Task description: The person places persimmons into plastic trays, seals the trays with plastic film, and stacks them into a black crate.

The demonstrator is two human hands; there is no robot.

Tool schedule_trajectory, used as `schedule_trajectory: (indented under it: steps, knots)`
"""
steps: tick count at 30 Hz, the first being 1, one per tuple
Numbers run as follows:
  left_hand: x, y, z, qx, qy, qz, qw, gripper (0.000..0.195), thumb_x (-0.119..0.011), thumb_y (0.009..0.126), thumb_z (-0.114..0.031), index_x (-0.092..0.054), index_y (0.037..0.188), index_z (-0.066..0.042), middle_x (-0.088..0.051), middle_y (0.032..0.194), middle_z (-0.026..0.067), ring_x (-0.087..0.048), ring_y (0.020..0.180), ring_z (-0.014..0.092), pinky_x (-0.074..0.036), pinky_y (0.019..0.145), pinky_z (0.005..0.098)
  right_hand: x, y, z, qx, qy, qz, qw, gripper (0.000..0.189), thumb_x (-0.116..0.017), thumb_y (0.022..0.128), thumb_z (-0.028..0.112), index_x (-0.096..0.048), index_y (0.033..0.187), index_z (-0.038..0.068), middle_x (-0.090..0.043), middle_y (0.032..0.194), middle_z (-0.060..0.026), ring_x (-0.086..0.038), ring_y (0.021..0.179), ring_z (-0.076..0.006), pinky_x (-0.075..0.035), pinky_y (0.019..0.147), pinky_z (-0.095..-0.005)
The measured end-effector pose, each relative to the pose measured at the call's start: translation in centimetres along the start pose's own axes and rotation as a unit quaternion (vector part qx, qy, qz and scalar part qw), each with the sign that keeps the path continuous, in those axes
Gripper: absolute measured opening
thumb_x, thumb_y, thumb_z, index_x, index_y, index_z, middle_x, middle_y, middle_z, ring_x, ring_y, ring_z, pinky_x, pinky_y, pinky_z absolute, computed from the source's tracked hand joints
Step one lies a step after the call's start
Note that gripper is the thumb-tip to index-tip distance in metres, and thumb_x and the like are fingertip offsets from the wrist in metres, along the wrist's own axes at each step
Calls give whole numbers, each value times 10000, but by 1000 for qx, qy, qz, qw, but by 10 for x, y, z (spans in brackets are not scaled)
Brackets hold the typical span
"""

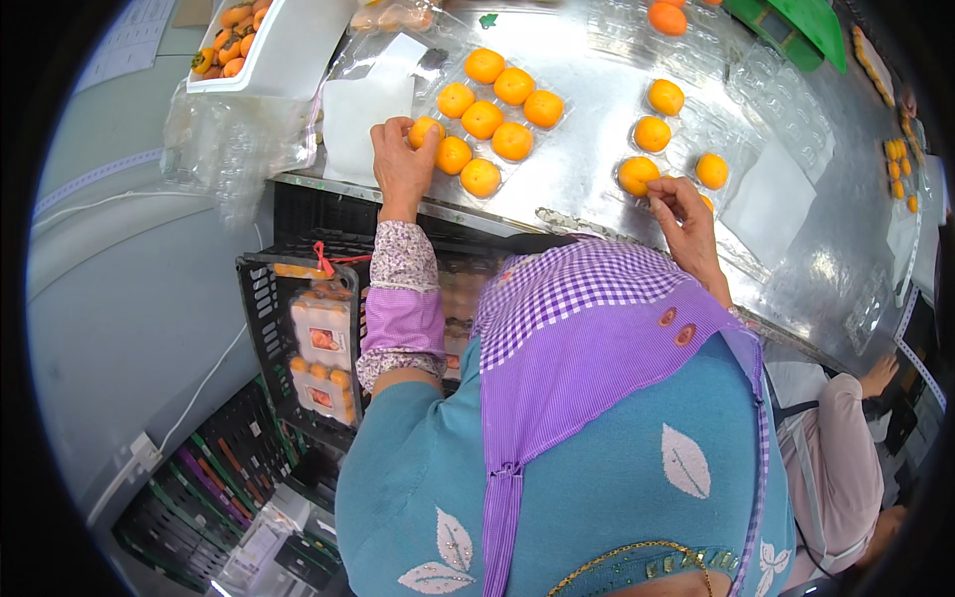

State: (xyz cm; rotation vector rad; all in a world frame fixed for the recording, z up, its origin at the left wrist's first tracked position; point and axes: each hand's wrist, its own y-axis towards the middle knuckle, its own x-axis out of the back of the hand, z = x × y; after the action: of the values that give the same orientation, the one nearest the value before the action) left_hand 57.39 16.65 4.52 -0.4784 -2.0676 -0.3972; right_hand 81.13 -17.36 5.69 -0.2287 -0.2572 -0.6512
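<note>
My left hand (404, 166) has its thumb and fingers around an orange persimmon (424, 131) at the near left corner of a clear plastic tray (498, 166). Several more persimmons sit in that tray's cups. To the right, the fingertips of my right hand (686, 227) are at the edge of another persimmon (636, 175); whether they grip anything is unclear. That fruit lies in a second clear tray (680, 142) with several others, one partly hidden behind the hand.
A white box (287, 56) of persimmons stands at the upper left, beside stacked plastic trays (231, 142). White sheets (772, 198) lie on the metal table (589, 71). Below its edge, a black crate (257, 313) holds packed fruit (321, 336). Another person (843, 448) is at the right.
</note>
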Motion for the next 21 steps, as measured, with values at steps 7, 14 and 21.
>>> schedule_trajectory:
  steps: [7, 14, 21]
  knots:
    - [1, 3, 4, -35, 29, -5, 999, 501, -816, 844, -343, -620, 1195, -44, -559, 1163, 161, -602, 1054, 344, -501, 907, 471, 2, -2, 2, -1, -16, 1, 1000, 188, -651, 969, 40, -657, 1155, 11, -648, 1011, -53, -627, 865, -141, -515, 804, -278]
    - [14, 41, 87, -31, 154, -228, 961, 681, -825, 817, -375, -555, 1324, -8, -562, 1275, 218, -513, 1199, 424, -400, 1050, 532, 1, -3, 4, 15, -5, 4, 1000, 193, -650, 963, 21, -652, 1156, 12, -645, 1010, -58, -631, 881, -145, -516, 807, -275]
    - [30, 57, 128, 64, 46, -104, 991, 555, -809, 814, -349, -672, 1226, -3, -674, 1119, 222, -623, 1073, 400, -488, 941, 493, 1, -2, 8, 22, -11, 5, 1000, 189, -647, 960, 20, -654, 1148, 10, -641, 999, -67, -637, 879, -153, -521, 800, -279]
